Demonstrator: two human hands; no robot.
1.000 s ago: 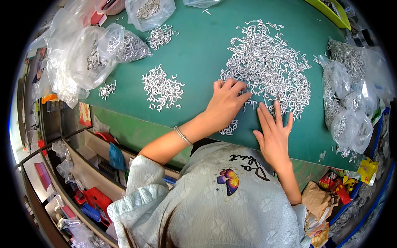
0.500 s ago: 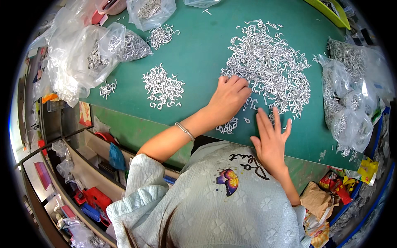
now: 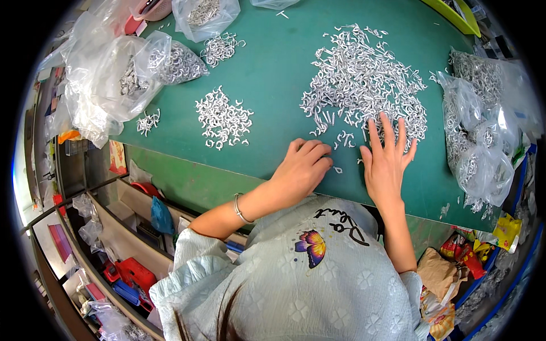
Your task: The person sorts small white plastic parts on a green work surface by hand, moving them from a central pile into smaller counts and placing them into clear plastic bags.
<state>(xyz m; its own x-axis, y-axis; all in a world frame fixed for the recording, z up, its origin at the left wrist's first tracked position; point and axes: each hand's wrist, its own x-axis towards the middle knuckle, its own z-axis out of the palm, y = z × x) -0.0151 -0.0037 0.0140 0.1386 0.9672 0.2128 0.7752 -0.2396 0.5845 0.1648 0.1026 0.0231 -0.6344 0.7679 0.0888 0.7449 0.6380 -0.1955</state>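
Observation:
A large heap of small white hook-shaped pieces lies on the green table. My right hand lies flat with its fingers spread, the fingertips on the heap's near edge. My left hand, with a bracelet on its wrist, rests near the table's front edge with its fingers curled under. Whether it has pieces inside is hidden. A few loose pieces lie between the two hands. A smaller heap of the same pieces lies to the left.
Clear plastic bags with more pieces sit at the left, the back and the right. A tiny heap lies near the left bags. Below the table's front edge are shelves with red and blue items.
My left hand has drawn back from the big heap toward the table's front edge and curled its fingers. My right hand has slid forward onto the heap's near edge.

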